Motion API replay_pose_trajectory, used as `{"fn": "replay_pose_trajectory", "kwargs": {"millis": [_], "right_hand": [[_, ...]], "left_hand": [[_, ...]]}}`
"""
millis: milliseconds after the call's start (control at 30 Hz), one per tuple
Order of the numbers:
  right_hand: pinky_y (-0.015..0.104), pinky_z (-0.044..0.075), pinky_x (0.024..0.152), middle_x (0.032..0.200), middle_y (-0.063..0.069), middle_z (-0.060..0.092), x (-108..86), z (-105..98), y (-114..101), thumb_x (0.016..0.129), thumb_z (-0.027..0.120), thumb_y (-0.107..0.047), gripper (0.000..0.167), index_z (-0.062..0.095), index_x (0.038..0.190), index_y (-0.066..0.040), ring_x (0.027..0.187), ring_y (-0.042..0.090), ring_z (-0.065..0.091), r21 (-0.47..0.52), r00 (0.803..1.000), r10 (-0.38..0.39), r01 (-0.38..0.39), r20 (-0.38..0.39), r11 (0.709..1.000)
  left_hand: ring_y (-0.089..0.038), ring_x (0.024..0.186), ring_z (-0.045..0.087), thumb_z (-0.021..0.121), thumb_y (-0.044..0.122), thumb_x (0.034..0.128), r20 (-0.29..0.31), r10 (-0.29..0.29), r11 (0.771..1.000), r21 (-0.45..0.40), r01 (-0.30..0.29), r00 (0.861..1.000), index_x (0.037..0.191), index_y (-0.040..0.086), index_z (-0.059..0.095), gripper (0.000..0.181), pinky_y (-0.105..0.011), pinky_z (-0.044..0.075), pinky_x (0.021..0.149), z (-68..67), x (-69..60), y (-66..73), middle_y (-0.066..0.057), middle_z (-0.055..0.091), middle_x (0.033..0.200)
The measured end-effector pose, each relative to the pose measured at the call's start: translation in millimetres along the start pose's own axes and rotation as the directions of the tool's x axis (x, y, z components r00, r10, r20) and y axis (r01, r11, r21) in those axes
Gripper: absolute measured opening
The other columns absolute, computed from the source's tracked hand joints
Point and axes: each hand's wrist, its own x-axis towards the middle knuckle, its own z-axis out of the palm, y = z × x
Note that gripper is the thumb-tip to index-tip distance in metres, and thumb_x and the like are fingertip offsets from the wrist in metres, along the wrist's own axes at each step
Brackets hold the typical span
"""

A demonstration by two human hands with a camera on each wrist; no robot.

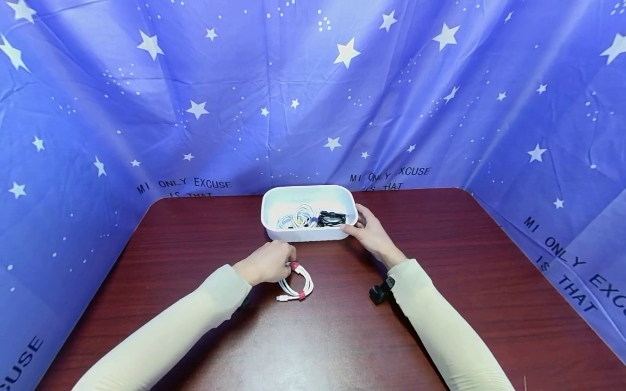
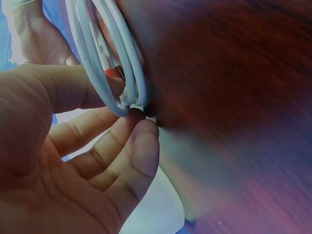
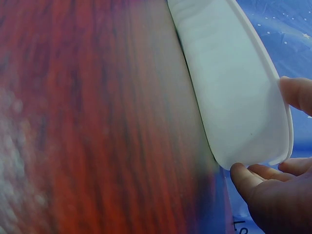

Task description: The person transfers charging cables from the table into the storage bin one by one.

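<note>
In the head view, my left hand (image 1: pixel 268 263) is in front of the box, pinching a coiled white charging cable (image 1: pixel 308 288) bound with red ties. The left wrist view shows the loops of this cable (image 2: pixel 131 58) between thumb and fingers; one red tie (image 2: pixel 113 72) is partly hidden. My right hand (image 1: pixel 373 234) grips the right end of a white plastic box (image 1: pixel 303 234), its thumb on the near rim corner and its fingers around the side. Inside the box lie a coiled white cable (image 1: pixel 304 215) and a bundled black cable (image 1: pixel 332 219).
The box stands near the back edge of the dark red wooden table (image 1: pixel 205 228). Blue curtains with white stars (image 1: pixel 313 108) enclose the table at the back and both sides. A black wrist device (image 1: pixel 380 291) sits by the right sleeve.
</note>
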Motion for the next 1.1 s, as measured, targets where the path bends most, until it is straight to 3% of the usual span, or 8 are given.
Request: {"fn": "replay_pose_trajectory", "kwargs": {"millis": [400,767,1100], "right_hand": [[0.017,0.045,0.086,0.141,0.026,0.042,2.3,0.5,2.6,0.084,0.07,-0.004,0.079,0.024,0.147,0.002,0.125,0.036,0.046,0.019,1.0,-0.017,0.017,0.006,1.0],[0.016,0.045,0.086,0.142,0.025,0.042,-0.2,0.8,0.5,0.084,0.069,-0.003,0.079,0.023,0.148,0.002,0.125,0.036,0.046,0.018,1.0,-0.014,0.014,-0.001,1.0],[0.016,0.045,0.086,0.142,0.026,0.041,0.1,0.5,1.3,0.084,0.069,-0.003,0.079,0.022,0.148,0.002,0.125,0.036,0.045,0.022,1.0,-0.014,0.014,-0.001,1.0]], "left_hand": [[-0.015,0.061,0.051,0.062,0.0,0.0696,-0.049,-0.016,0.999,-0.032,0.015,0.999,0.072,0.012,0.063,0.012,-0.031,0.045,0.057,5.4,-1.3,0.0,0.005,0.055,0.067],[-0.016,0.064,0.052,0.064,0.0,0.0711,-0.001,-0.05,0.998,-0.048,0.05,0.999,0.074,0.014,0.063,0.014,-0.032,0.046,0.061,4.1,0.3,1.4,0.001,0.06,0.071],[-0.015,0.064,0.053,0.063,-0.001,0.0711,-0.006,-0.03,0.999,-0.039,0.03,1.0,0.075,0.013,0.064,0.014,-0.031,0.047,0.061,3.3,-1.0,4.3,0.004,0.06,0.069]]}}
